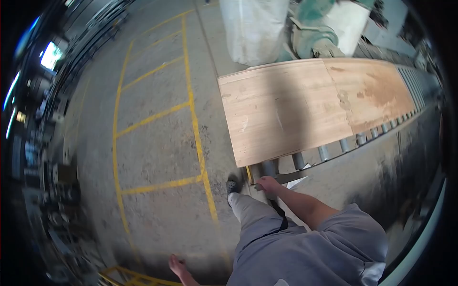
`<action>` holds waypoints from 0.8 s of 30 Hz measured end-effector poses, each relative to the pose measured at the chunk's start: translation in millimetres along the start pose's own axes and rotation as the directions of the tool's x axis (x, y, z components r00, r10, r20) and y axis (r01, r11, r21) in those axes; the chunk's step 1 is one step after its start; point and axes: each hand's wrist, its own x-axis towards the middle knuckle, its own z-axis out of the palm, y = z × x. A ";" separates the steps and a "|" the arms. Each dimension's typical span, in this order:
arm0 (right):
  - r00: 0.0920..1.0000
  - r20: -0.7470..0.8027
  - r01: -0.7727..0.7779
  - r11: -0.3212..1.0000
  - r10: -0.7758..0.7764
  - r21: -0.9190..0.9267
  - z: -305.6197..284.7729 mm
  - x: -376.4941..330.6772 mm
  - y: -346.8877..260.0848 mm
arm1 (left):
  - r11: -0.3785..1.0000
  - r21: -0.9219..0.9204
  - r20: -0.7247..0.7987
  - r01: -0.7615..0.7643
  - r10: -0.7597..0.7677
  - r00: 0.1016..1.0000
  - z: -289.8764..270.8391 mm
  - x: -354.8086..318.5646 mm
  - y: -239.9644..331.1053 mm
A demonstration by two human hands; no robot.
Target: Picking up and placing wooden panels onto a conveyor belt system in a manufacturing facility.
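Observation:
My right hand (268, 185) is closed, its fingers curled beside the near left end of a roller conveyor (324, 153). A small dark thing shows at its fingertips, too small to name. Just above this hand lies the near corner of a pale wooden board (272, 112), flat on the rollers. My left hand (177, 263) hangs low at the left, away from the board, over the grey floor. Its fingers look loosely apart, with nothing seen in them.
A large white sack (255, 31) and a green machine (315, 35) stand behind the board. Yellow lines (191, 119) mark the floor at left. A yellow metal frame (126, 277) is at the lower left. My shoe (232, 186) is near the conveyor's end.

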 end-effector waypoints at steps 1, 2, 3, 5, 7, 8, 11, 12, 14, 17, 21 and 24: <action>0.976 -0.115 0.176 0.982 -0.182 -0.065 -14.3 12.7 42.7 | 0.963 0.240 0.093 -0.127 0.107 0.990 107.9 -6.2 87.0; 0.910 -0.141 0.368 0.916 -0.390 -0.161 3.2 28.9 49.7 | 0.956 0.195 0.166 -0.221 0.190 0.968 152.6 0.8 140.8; 0.956 -0.081 0.261 0.945 -0.281 -0.198 20.0 30.5 27.1 | 0.939 0.144 0.225 -0.312 0.276 0.935 189.1 12.2 179.5; 0.981 -0.094 -0.142 0.962 0.168 0.233 39.4 12.1 -29.8 | 0.922 0.186 0.377 -0.340 0.253 0.891 262.2 39.2 224.7; 0.959 -0.175 -0.159 0.935 0.223 0.317 57.5 23.4 -38.4 | 0.900 0.277 0.560 -0.338 0.134 0.817 338.2 58.5 244.2; 0.938 -0.225 -0.179 0.924 0.264 0.339 58.6 32.0 -31.0 | 0.891 0.305 0.654 -0.336 0.061 0.754 374.5 56.1 246.9; 0.881 -0.255 -0.214 0.817 0.398 0.536 67.9 45.5 -45.4 | 0.729 0.352 0.883 -0.587 -0.051 0.467 467.7 44.6 244.7; 0.863 -0.287 -0.194 0.797 0.416 0.572 66.9 47.2 -60.1 | 0.686 0.362 0.911 -0.632 -0.116 0.396 495.8 49.3 241.1; 0.824 -0.326 -0.079 0.663 0.464 0.744 75.1 53.2 -79.6 | 0.659 0.373 0.926 -0.653 -0.218 0.308 547.1 60.7 235.2; 0.818 -0.202 0.093 0.223 0.538 0.970 71.6 61.2 -97.3 | 0.539 0.304 0.941 -0.786 -0.298 0.159 632.2 74.9 234.2; 0.685 -0.032 0.028 0.017 0.728 0.999 77.4 86.3 -101.1 | 0.403 0.162 0.958 -0.901 -0.284 0.045 762.8 53.9 250.1; 0.531 -0.059 -0.019 0.082 0.845 0.996 74.0 126.8 -111.2 | 0.343 0.069 0.971 -0.937 -0.240 -0.017 863.4 80.0 250.8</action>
